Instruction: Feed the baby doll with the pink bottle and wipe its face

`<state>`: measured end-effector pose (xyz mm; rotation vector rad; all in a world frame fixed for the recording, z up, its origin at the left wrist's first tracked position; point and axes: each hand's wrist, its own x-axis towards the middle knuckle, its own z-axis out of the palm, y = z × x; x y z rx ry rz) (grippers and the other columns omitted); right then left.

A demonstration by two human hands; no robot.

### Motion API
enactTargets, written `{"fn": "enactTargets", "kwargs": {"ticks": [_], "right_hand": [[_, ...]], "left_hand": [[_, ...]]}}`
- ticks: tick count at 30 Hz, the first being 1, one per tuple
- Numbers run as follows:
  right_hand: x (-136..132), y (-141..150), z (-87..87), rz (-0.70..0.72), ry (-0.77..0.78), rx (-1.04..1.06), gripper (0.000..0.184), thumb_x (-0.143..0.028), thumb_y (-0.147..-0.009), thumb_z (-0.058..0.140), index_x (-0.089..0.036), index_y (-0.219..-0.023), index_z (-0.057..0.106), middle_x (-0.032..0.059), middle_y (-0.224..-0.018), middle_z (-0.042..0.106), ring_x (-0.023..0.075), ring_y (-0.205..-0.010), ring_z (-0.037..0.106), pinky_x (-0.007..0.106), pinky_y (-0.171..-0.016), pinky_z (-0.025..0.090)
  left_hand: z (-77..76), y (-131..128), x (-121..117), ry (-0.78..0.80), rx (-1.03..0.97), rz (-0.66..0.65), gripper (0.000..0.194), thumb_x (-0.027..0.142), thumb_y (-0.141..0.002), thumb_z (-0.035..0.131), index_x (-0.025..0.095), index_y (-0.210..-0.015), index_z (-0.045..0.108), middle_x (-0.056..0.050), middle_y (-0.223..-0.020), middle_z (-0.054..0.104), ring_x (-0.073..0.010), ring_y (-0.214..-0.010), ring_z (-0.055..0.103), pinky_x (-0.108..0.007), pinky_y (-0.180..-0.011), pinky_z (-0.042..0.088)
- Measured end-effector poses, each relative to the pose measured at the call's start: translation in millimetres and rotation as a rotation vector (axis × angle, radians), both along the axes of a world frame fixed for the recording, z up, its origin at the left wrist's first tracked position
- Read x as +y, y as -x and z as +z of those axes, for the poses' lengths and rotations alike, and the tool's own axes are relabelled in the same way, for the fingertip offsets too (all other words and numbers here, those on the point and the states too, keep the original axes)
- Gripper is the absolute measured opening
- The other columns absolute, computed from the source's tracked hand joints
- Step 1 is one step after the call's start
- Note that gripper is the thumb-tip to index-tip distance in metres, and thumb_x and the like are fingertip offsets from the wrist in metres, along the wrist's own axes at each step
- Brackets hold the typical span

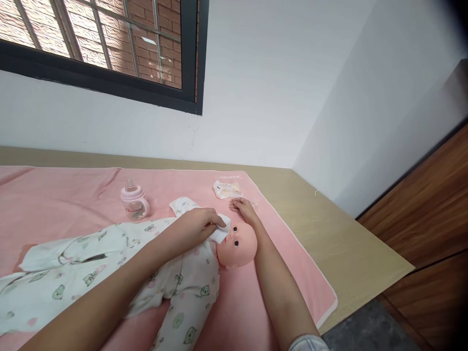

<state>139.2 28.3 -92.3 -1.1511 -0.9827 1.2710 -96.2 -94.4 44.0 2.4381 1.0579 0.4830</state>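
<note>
A baby doll [244,246] lies on its back across a pink blanket [252,317], in a white sleepsuit [179,280] printed with green bears. My left hand [201,223] reaches over its chest and pinches a folded white wipe [222,233] against the doll's mouth and chin. The wipe covers the lower face; both eyes show. Beyond the head, my right hand [242,207] rests on the blanket with fingers stretched out, holding nothing, its forearm alongside the crown. Close to those fingertips lies a small white and orange packet [227,189].
A pink-capped baby bottle [134,201] with a handle stands on the blanket, left of the doll's raised sleeve. Beige board [314,234] borders the blanket at back and right. A white wall [252,97] with a barred window rises behind; wooden panels [431,204] stand right.
</note>
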Motion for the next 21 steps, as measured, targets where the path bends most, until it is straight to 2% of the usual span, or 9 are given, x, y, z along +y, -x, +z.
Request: {"fn": "enactTargets", "kwargs": {"ticks": [13, 17, 21], "right_hand": [[-1, 0, 0.9, 0.009, 0.004, -0.008, 0.004, -0.014, -0.079, 0.059, -0.015, -0.082, 0.062, 0.0024, -0.076, 0.069, 0.0121, -0.074, 0.067, 0.031, -0.088, 0.054], [-2, 0, 1.5, 0.015, 0.000, -0.009, 0.004, -0.015, -0.079, 0.061, -0.015, -0.082, 0.062, 0.0030, -0.077, 0.070, 0.0123, -0.076, 0.067, 0.031, -0.088, 0.054], [-1, -1, 1.0, 0.015, -0.001, -0.004, 0.004, -0.014, -0.078, 0.060, -0.015, -0.082, 0.062, 0.0037, -0.079, 0.070, 0.0124, -0.075, 0.067, 0.031, -0.088, 0.054]], "left_hand": [[1.3, -1, 1, -0.029, 0.041, 0.028, 0.037, 0.018, -0.085, 0.038, 0.023, -0.096, 0.074, -0.002, -0.102, 0.071, -0.0206, -0.093, 0.064, -0.030, -0.078, 0.048], [6.4, 7, 1, 0.000, 0.036, 0.038, 0.036, 0.022, -0.085, 0.040, 0.023, -0.098, 0.073, -0.002, -0.103, 0.071, -0.0211, -0.094, 0.063, -0.029, -0.078, 0.049], [13.0, 14, -1, 0.072, 0.029, -0.018, 0.032, 0.025, -0.086, 0.043, 0.025, -0.098, 0.073, 0.000, -0.099, 0.071, -0.0191, -0.090, 0.063, -0.025, -0.073, 0.047]]}}
